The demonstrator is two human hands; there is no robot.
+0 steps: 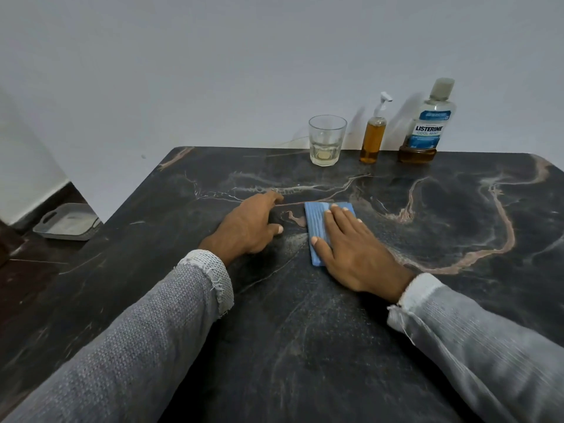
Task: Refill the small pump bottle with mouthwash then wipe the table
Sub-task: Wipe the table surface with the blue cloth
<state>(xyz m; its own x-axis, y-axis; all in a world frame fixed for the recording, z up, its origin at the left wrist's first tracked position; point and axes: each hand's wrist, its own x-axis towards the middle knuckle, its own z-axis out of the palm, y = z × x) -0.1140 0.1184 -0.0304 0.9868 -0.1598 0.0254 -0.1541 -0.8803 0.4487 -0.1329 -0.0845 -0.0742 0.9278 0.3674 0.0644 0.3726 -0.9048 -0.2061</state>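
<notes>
Head view: two arms in grey knit sleeves (128,340) reach in from the bottom corners of the frame over a dark marble-patterned tabletop (305,346). Just right of the frame's centre, the right hand (355,248) lies palm down on a folded blue cloth (316,222); its fingers are spread flat on top, pressing the cloth to the tabletop rather than closing around it. To the left of the cloth, close beside it but apart, the left hand (248,225) rests on the tabletop, its grip loose and holding nothing, fingers half curled and the index finger pointing toward the far edge.

Along the far edge, in the upper right of the frame, three things stand upright in a row against a pale wall. Leftmost is a clear drinking glass (327,140) with a little pale liquid at the bottom. Next is the small pump bottle (373,138), filled most of the way with amber liquid, its white pump head on. Rightmost is the Listerine mouthwash bottle (428,123), capped, with only a low band of amber liquid left.

At the left edge of the frame, a grey tray (68,222) sits on the floor.
</notes>
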